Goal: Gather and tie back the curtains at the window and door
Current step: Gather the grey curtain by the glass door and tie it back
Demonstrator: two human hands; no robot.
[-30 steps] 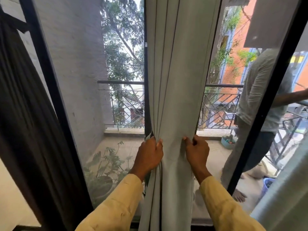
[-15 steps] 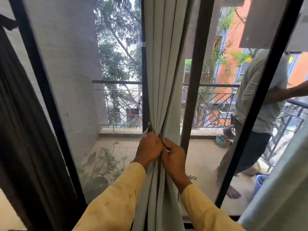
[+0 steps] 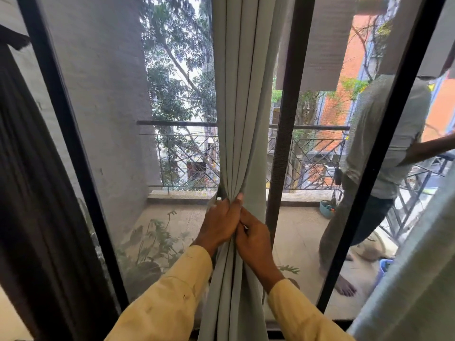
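Note:
A pale grey-green curtain point(image 3: 240, 102) hangs in narrow folds down the middle of the glass door. My left hand point(image 3: 220, 222) grips the bunched folds at waist height, thumb up against the fabric. My right hand point(image 3: 254, 238) sits just below and right of it, fingers curled into the same bundle, touching the left hand. Below the hands the curtain falls in a tight column to the sill. A dark curtain point(image 3: 29, 193) hangs at the far left, and another pale curtain point(image 3: 413, 279) fills the lower right corner.
Black door frames point(image 3: 283, 143) run upright behind and beside the curtain. Outside on the balcony, a person point(image 3: 384, 148) stands at the right by the railing point(image 3: 307, 127). Potted plants point(image 3: 150, 244) sit low on the left and a blue bucket point(image 3: 384, 265) at the right.
My right hand has swept left across the curtain, gathering it from a wide panel into a narrow bundle, and now meets my left hand. The door frame behind is uncovered.

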